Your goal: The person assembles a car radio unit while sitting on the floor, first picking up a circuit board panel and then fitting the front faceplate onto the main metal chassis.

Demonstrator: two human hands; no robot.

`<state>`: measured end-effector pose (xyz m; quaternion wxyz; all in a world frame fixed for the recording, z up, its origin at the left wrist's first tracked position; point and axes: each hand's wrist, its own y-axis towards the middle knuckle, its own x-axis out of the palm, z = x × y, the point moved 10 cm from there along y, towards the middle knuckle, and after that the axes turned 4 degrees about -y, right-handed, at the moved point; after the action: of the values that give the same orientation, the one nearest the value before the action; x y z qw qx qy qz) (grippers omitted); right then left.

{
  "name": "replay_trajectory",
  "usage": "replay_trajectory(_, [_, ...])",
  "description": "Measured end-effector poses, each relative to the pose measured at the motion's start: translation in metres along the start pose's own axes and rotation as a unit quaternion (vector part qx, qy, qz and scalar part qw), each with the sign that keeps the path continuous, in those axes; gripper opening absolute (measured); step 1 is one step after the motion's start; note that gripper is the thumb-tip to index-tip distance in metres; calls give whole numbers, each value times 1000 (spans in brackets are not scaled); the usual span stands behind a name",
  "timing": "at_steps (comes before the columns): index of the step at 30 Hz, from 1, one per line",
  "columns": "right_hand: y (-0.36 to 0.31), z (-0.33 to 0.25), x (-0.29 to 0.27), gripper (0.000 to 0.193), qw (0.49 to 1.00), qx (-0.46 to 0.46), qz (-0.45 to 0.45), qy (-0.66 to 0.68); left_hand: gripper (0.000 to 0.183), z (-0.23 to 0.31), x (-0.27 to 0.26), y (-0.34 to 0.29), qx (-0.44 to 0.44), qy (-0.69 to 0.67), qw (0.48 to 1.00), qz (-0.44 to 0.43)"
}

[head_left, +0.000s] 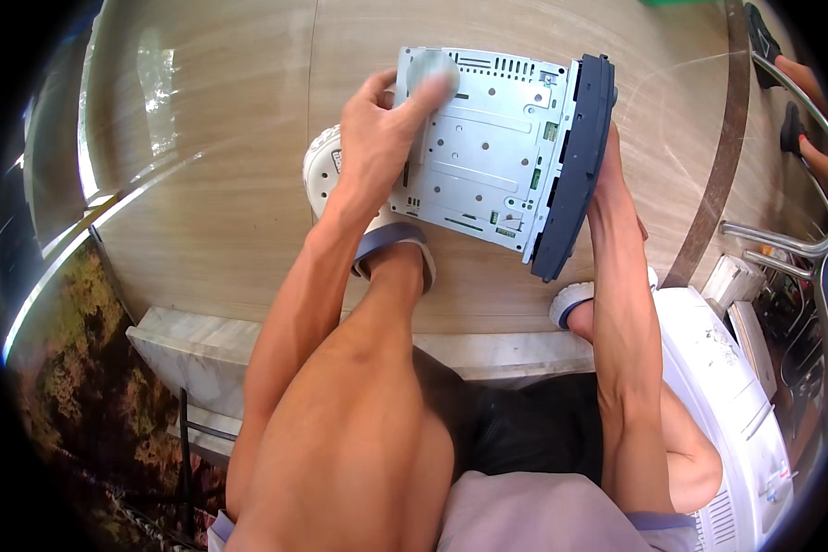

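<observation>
A car stereo is held up over the floor in front of me, its perforated silver metal case facing up and its dark front panel on the right. At the case's left edge, my left hand is closed, the fingers past the edge and the thumb over the top face. A round greyish disc shows at that thumb, both blurred; I cannot tell whether it is loose or part of the case. My right hand supports the front panel's right side, its fingers mostly hidden behind the panel.
Below the stereo are my white clogs on the tan tiled floor. A marble step crosses behind them. White plastic housing stands at my right, near a curved metal rail. Another person's legs show at upper right.
</observation>
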<state>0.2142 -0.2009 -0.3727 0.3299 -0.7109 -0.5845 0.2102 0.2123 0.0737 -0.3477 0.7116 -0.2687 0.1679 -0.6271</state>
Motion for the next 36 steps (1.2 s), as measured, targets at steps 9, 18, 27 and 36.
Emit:
replay_trajectory(9, [1,-7,-19,52,992,-88,46,-79,76,-11,6,15,15,98,995,8])
replay_trajectory(18, [-55,-41,29,68,991,-134,-2,-31,76,-19,-8,24,-4,170,985,36])
replay_trajectory(27, [-88,-68,48,123,949,-180,-66,-250,60,-1,-8,18,53,118,987,93])
replay_trajectory(36, [-93,-68,49,118,963,-142,-68,-218,84,-9,-14,22,42,143,986,70])
